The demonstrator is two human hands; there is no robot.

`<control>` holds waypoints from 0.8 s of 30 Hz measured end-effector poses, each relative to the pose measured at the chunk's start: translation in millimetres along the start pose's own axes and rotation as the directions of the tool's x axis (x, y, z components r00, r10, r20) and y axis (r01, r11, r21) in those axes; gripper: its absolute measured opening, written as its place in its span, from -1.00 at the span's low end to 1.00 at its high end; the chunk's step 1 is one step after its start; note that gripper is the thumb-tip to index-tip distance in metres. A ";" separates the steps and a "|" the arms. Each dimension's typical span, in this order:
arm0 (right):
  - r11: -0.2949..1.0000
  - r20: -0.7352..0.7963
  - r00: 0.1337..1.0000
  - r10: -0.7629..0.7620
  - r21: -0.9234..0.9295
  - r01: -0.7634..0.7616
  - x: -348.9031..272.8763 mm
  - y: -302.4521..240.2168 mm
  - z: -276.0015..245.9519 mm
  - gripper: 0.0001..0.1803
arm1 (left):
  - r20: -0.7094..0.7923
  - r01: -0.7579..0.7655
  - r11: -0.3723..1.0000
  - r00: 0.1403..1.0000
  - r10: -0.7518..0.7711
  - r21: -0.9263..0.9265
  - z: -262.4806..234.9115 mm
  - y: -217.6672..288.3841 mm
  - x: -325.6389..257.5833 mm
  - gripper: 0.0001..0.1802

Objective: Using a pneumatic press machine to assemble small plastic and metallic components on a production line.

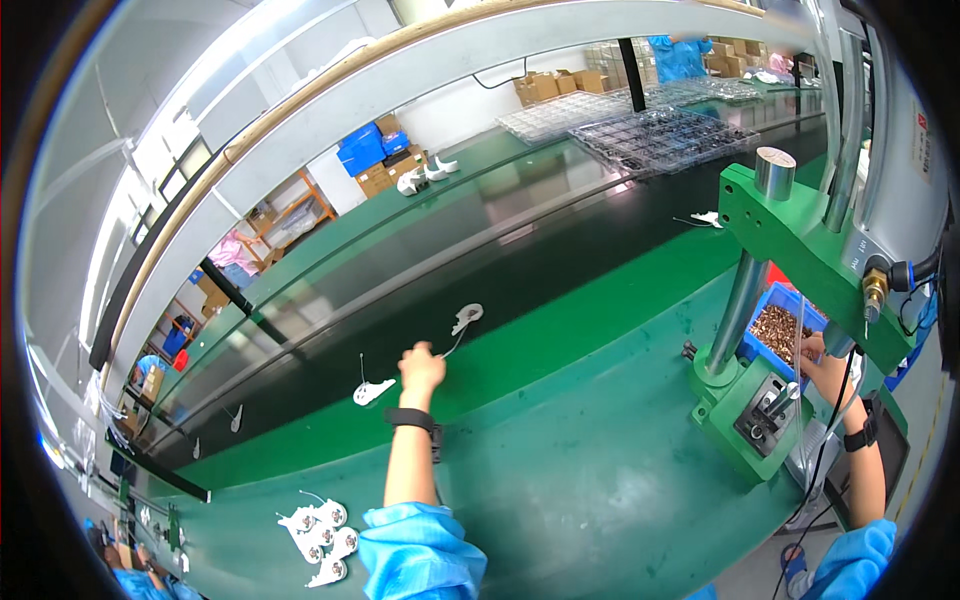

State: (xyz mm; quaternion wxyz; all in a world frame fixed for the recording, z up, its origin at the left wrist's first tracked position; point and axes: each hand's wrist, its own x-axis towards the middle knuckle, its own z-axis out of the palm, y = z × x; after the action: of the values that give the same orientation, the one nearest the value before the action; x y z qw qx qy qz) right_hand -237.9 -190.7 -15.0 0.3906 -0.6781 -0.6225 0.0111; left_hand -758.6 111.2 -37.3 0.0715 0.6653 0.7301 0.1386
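Note:
My left hand (422,368) reaches over the green strip beside the dark conveyor belt, its fingers curled. A thin wire runs from a white, round-ended plastic part (467,317) down to the edge of that hand; whether the fingers grip it is hidden. Just left of the hand lies a similar white part (373,391) with its wire sticking up. At the right, my right hand (825,370) dips its bent fingers into a blue bin (766,358) of small copper-coloured pieces (775,328). Any piece between those fingertips is too small to make out.
A green bench press (740,400) with a steel column stands left of the bin. Several white parts (322,540) are grouped on the green table (560,480), near left. More white parts lie along the dark belt (560,245). Clear trays (660,138) sit beyond it.

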 end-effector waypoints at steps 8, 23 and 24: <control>0.969 -0.032 0.968 0.249 0.011 -0.249 -16.7 -4.6 -12.2 -0.86 | -0.188 0.208 0.914 0.971 -0.149 0.349 -8.9 -98.8 -17.7 -0.46; 0.990 -0.095 0.987 0.125 -0.053 -0.131 -49.6 6.8 -35.0 -0.92 | -0.304 0.441 0.712 0.896 -0.322 0.546 29.3 -184.0 19.0 -0.48; 0.976 -0.095 0.984 0.150 -0.144 -0.163 -53.1 0.8 -40.1 -0.90 | -0.266 0.434 0.701 0.901 -0.342 0.566 26.3 -173.8 22.7 -0.48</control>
State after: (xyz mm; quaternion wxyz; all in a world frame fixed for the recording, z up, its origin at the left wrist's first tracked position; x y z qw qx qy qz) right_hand -229.1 -256.6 -12.6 0.3615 -0.7527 -0.5492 -0.0338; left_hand -918.8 123.2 -112.2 -0.1720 0.4711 0.8617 -0.0774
